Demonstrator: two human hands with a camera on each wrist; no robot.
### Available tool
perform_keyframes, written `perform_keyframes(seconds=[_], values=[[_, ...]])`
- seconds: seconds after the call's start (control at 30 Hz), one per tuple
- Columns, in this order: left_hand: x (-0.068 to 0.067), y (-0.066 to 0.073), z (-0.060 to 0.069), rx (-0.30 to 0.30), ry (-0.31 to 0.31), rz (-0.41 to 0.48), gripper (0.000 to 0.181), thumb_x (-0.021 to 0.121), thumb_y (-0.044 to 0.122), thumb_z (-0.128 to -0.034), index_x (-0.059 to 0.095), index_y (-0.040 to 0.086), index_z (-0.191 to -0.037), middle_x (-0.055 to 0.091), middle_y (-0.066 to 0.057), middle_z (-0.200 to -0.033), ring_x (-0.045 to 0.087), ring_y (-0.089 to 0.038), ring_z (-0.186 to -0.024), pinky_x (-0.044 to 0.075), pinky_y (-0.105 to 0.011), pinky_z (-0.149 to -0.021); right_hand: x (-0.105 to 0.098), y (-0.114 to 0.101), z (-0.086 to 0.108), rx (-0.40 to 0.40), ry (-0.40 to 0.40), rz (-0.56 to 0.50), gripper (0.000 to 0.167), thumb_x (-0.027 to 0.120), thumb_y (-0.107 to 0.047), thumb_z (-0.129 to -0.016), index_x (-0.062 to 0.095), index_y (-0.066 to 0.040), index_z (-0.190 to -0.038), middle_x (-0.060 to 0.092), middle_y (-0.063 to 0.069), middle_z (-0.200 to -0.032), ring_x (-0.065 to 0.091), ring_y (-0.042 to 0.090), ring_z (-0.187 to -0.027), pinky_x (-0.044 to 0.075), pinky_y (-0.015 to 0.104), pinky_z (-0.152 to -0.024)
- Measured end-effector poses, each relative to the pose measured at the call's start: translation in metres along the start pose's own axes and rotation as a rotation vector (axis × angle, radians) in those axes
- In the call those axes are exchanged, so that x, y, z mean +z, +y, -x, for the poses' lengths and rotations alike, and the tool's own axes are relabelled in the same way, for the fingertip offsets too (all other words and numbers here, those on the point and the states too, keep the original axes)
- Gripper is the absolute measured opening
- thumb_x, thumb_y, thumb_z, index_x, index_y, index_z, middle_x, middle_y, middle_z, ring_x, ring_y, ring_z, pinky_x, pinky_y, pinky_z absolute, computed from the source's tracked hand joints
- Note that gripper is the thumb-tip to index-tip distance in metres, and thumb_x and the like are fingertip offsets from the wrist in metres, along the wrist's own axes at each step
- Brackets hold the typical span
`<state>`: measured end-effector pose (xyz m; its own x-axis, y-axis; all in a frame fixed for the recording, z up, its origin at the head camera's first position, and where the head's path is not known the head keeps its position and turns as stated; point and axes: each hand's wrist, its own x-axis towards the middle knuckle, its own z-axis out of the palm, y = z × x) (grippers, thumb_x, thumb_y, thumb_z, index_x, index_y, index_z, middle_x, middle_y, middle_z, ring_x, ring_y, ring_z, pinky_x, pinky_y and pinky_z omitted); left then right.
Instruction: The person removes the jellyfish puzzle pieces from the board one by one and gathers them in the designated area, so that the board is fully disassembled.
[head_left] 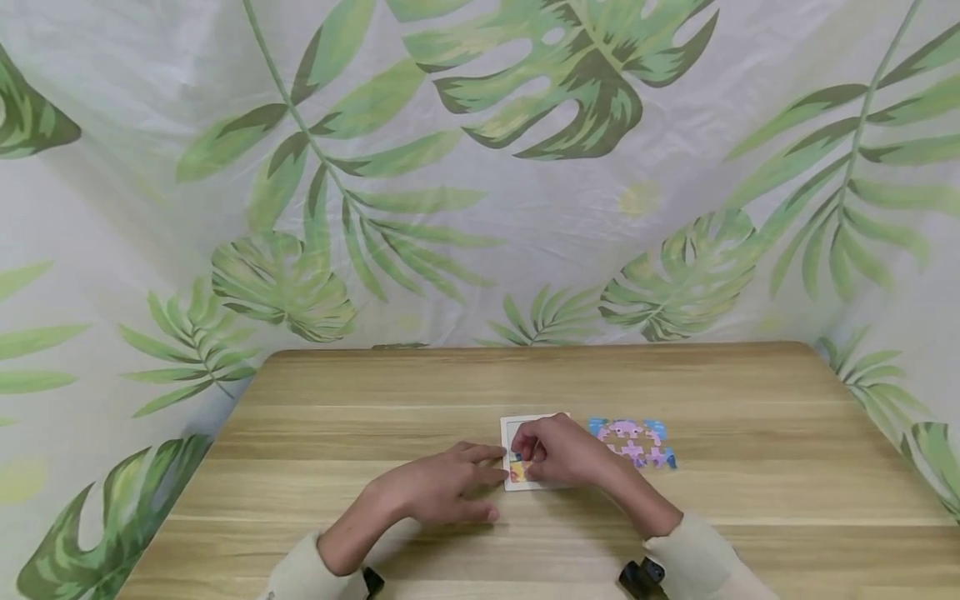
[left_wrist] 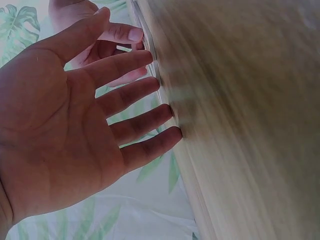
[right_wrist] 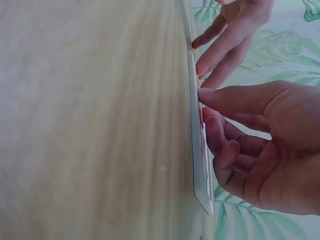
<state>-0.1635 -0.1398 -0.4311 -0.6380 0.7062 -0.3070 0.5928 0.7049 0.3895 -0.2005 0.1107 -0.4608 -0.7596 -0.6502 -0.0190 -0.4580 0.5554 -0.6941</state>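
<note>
A small white-bordered puzzle tray [head_left: 513, 487] lies on the table, with yellow and red puzzle pieces [head_left: 518, 472] in its lower left part. My left hand [head_left: 442, 487] is beside it, fingers spread and nearly straight, fingertips at the tray's left edge; the left wrist view shows the bare palm [left_wrist: 65, 115]. Over the tray, my right hand [head_left: 570, 454] pinches a dark blue puzzle piece [head_left: 516, 457] with bent fingers, which cover most of it. From the right wrist camera, the right thumb [right_wrist: 235, 98] touches the tray's surface and the other fingers curl below it.
Right of the tray lies a group of pink and blue puzzle pieces [head_left: 633, 450], partly joined, with gaps between them. The wooden table [head_left: 360, 400] reaches back to a leaf-patterned cloth [head_left: 540, 225]. A dark wrist camera [head_left: 642, 577] sits at the right sleeve.
</note>
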Motion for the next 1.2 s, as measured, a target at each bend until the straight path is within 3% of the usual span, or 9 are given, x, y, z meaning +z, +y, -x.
perform_keyframes(seconds=[0.33, 0.53, 0.83, 1.2], values=[[0.001, -0.001, -0.002, -0.004, 0.004, 0.012, 0.052, 0.071, 0.041, -0.1045, 0.063, 0.020, -0.152, 0.043, -0.004, -0.171, 0.040, -0.030, -0.158, 0.046, -0.051, -0.122, 0.003, 0.006, -0.002, 0.040, -0.023, -0.046, 0.026, 0.076, 0.005, -0.087, 0.075, -0.003, -0.112, 0.070, 0.004, -0.092, 0.059, 0.007, -0.076, 0.051, 0.022, -0.071], [0.002, 0.000, -0.001, 0.003, 0.026, 0.012, 0.053, 0.071, 0.042, -0.1036, 0.064, 0.019, -0.151, 0.045, -0.005, -0.170, 0.042, -0.031, -0.156, 0.045, -0.053, -0.122, 0.004, 0.009, 0.000, 0.022, -0.030, -0.090, 0.024, 0.074, 0.003, -0.089, 0.075, -0.004, -0.112, 0.068, 0.001, -0.090, 0.057, 0.003, -0.071, 0.050, 0.020, -0.069], [0.001, 0.003, -0.002, 0.010, 0.037, 0.011, 0.053, 0.072, 0.042, -0.1031, 0.064, 0.022, -0.151, 0.045, -0.006, -0.170, 0.042, -0.032, -0.156, 0.046, -0.055, -0.121, 0.001, 0.010, 0.006, -0.002, -0.018, -0.149, 0.012, 0.069, -0.003, -0.101, 0.075, -0.008, -0.110, 0.069, -0.002, -0.084, 0.056, 0.004, -0.071, 0.048, 0.021, -0.066], [0.000, 0.002, -0.002, -0.014, 0.024, 0.003, 0.050, 0.071, 0.042, -0.1041, 0.066, 0.019, -0.149, 0.046, -0.004, -0.169, 0.043, -0.032, -0.155, 0.047, -0.053, -0.121, -0.004, 0.011, 0.013, -0.004, -0.007, -0.194, 0.016, 0.064, -0.003, -0.103, 0.076, -0.008, -0.113, 0.070, 0.001, -0.084, 0.058, 0.003, -0.068, 0.050, 0.020, -0.063]])
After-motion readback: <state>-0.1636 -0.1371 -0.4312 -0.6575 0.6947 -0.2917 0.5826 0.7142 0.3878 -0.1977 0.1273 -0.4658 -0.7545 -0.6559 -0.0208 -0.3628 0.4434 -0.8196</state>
